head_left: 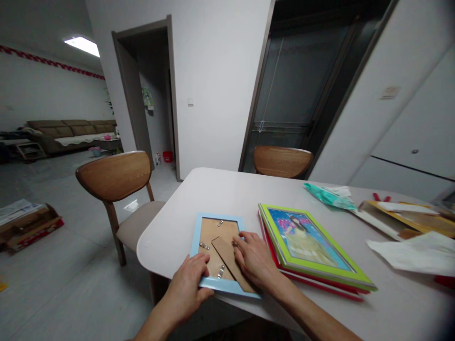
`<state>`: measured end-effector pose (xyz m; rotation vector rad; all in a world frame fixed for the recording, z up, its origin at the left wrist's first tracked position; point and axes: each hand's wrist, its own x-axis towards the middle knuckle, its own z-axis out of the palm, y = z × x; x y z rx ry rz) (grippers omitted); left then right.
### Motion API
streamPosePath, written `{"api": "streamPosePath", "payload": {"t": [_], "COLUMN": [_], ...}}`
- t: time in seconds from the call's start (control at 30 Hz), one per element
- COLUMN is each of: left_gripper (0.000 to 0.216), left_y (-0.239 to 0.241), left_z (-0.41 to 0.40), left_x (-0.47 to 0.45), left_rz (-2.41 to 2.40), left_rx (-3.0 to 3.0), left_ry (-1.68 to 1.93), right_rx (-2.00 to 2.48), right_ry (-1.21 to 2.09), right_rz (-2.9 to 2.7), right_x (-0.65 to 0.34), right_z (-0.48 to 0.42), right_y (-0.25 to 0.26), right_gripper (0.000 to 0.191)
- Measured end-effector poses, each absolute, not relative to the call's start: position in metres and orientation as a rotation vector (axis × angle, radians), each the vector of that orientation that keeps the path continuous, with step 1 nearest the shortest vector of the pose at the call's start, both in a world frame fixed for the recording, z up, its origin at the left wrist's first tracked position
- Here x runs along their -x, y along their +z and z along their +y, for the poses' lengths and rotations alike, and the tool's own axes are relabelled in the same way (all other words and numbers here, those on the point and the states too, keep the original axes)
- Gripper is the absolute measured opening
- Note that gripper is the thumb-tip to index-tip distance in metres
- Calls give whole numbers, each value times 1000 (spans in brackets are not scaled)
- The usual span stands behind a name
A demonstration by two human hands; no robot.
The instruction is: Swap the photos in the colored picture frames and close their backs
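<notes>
White table (220,189) | stacked frames (309,237) lower right | my left hand (190,282) clasps blue frame (195,234); right hand (254,258) half-curled, hold unclear

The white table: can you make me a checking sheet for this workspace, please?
Surface: smooth white table with rounded corners.
Job's things: light-blue rectangular picture frame, back up, with brown board stand and silver metal clips; lime-green rectangular picture frame atop flat red things.
Clutter: crumpled teal-and-white wrapping, white sheet.
Hands: left hand on the blue frame's lower-left part; right hand beside its right-side clip.
Cables: nothing seen.
Surroundings: brown wooden chairs, brown sofa.
</notes>
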<state>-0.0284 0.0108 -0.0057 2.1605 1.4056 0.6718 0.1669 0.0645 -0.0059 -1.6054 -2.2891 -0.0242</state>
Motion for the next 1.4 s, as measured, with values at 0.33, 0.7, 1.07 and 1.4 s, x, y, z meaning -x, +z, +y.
{"api": "streamPosePath", "payload": {"t": [0.33,0.7,1.07,1.4], "left_gripper": [32,30,34,34], "left_y": [-11,-11,-10,-7], "left_z": [6,7,7,2], "left_x": [30,31,30,31], "left_rz": [1354,1374,1364,1405], "left_rx": [-2187,-2167,-2174,-2140], "left_ry": [728,736,743,684], "right_rx": [1283,1396,1272,1611], "right_ry": [126,153,151,93], "right_rz": [-2543,-2414,-2480,-2180], "right_x": [-113,-101,-100,-137], "right_z": [73,84,80,122], "right_y": [-4,-7,-9,-18], "right_gripper": [23,22,19,27]}}
